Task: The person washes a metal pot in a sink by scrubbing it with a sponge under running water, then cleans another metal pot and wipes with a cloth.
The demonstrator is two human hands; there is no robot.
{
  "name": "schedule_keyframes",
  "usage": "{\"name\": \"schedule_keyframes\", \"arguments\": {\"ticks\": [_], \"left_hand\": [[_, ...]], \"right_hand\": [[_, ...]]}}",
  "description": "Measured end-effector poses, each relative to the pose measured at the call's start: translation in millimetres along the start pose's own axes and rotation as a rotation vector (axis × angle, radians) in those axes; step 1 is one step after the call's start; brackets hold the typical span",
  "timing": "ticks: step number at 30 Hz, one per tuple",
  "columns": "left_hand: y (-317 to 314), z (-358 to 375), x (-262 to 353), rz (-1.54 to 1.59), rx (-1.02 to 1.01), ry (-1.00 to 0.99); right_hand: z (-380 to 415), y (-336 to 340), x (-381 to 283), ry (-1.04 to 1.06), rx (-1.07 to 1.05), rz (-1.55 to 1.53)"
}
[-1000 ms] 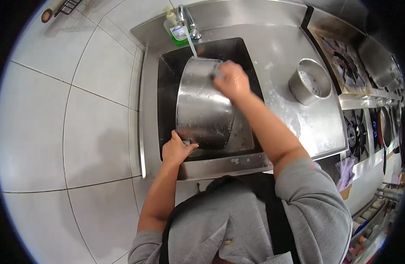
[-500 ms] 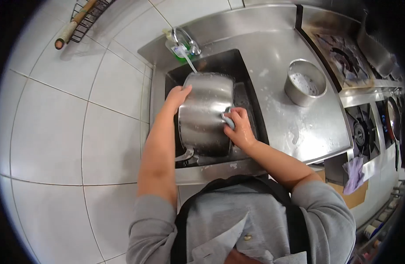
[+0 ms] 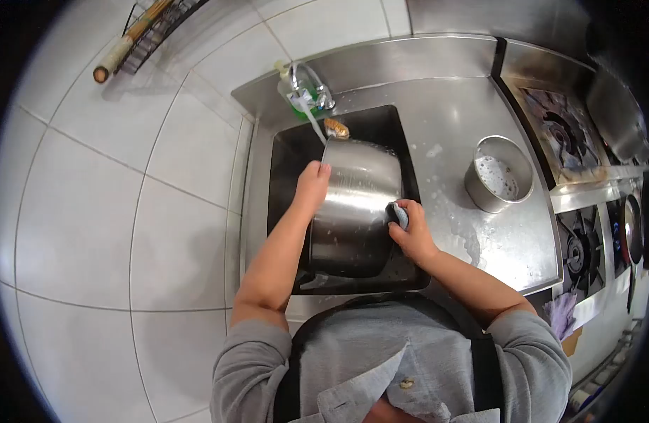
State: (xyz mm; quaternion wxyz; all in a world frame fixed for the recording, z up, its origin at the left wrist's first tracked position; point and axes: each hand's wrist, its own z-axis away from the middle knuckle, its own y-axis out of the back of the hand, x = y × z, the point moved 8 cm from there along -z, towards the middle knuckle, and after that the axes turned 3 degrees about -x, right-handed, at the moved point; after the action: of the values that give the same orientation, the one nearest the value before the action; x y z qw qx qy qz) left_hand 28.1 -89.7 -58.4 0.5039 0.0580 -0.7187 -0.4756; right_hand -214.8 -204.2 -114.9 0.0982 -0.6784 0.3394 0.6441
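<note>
A large steel pot (image 3: 360,204) lies tipped on its side in the dark sink (image 3: 286,151). My left hand (image 3: 312,185) is closed over the pot's left edge. A looped handle (image 3: 314,282) shows low at the pot's near end. At the pot's right edge, my right hand (image 3: 414,229) grips a grey-blue and dark scrub pad (image 3: 400,217), which appears to touch the metal. Water runs from the tap (image 3: 294,74) in a stream (image 3: 312,121) towards the far end of the pot. The pot's inside is hidden from me.
A bottle of green liquid (image 3: 296,99) stands behind the tap. A brown scrubber-like object (image 3: 336,128) sits at the sink's back edge. On the steel counter (image 3: 444,113) to the right is a smaller pot (image 3: 499,173) with foamy water. Stove burners (image 3: 582,243) are farther right.
The view has shifted, so the sink and counter appear lower and further right. Both hands keep their places on the pot. The brown object by the tap shows more fully.
</note>
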Motion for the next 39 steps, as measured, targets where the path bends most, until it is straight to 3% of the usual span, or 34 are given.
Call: {"name": "schedule_keyframes", "arguments": {"ticks": [1,5,7,9,11,12,15,16,20,21,22,23,24,27,29,31,32,33,34,35,37,39], "left_hand": [[9.7,27.1,-0.5,0.006,0.079,-0.105],[38.4,102.4,-38.5,0.106,0.247,-0.031],[51.4,122.1,-67.2,0.194,0.355,0.097],[56.0,126.4,-72.9,0.112,0.419,0.078],[55.1,119.2,-68.0,-0.127,0.459,0.112],[52.3,112.4,-64.8,-0.151,0.423,0.164],[56.7,88.4,-59.5,-0.203,0.394,0.23],[55.9,81.7,-56.7,-0.221,0.386,0.231],[52.6,68.8,-59.4,-0.273,0.426,0.186],[51.7,67.1,-62.1,-0.266,0.417,0.183],[51.8,66.9,-64.4,-0.275,0.412,0.207],[51.9,66.8,-65.0,-0.285,0.407,0.232],[53.0,66.9,-61.1,-0.287,0.396,0.256],[56.2,66.6,-62.2,-0.289,0.416,0.24],[55.5,63.9,-70.7,-0.294,0.429,0.215],[55.9,60.0,-65.3,-0.31,0.441,0.203],[56.7,61.6,-62.4,-0.327,0.437,0.202],[57.1,61.4,-63.9,-0.272,0.448,0.185],[55.9,61.0,-66.9,-0.227,0.43,0.185],[54.6,60.4,-69.5,-0.185,0.413,0.185],[53.0,61.6,-69.7,-0.167,0.41,0.167],[54.9,61.7,-74.9,-0.169,0.404,0.163]], "right_hand": [[2.5,-2.6,-11.0,0.142,-0.011,0.046],[-1.5,-25.9,-42.6,0.208,-0.089,0.087],[1.5,-48.8,-69.0,0.447,-0.146,0.242],[3.8,-65.7,-78.5,0.546,-0.148,0.324],[18.2,-98.5,-97.9,0.875,-0.26,0.639],[22.0,-108.8,-105.8,0.929,-0.255,0.617],[-8.3,-112.9,-122.0,0.908,-0.33,0.554],[-29.4,-105.5,-123.4,0.889,-0.227,0.541],[-143.1,-80.1,-83.4,0.429,0.034,0.374],[-178.7,-74.5,-59.8,0.232,0.041,0.333],[-213.5,-73.7,-27.2,-0.054,-0.082,0.276],[-234.0,-69.9,-22.9,-0.104,-0.17,0.241],[-271.0,-77.4,24.4,-0.116,-0.085,0.218],[-261.2,-78.3,5.2,-0.175,-0.098,0.332],[-205.2,-68.9,-45.5,0.041,0.078,0.398],[-136.8,-76.4,-80.1,0.424,0.156,0.432],[-103.8,-86.0,-98.6,0.572,0.128,0.483],[-85.1,-105.4,-105.4,0.576,-0.127,0.529],[-61.4,-124.0,-120.6,0.693,-0.196,0.633],[-51.2,-134.3,-130.6,0.813,-0.212,0.551],[-74.5,-144.7,-139.5,0.848,-0.178,0.57],[-137.3,-144.5,-123.2,0.528,-0.14,0.477]]}}
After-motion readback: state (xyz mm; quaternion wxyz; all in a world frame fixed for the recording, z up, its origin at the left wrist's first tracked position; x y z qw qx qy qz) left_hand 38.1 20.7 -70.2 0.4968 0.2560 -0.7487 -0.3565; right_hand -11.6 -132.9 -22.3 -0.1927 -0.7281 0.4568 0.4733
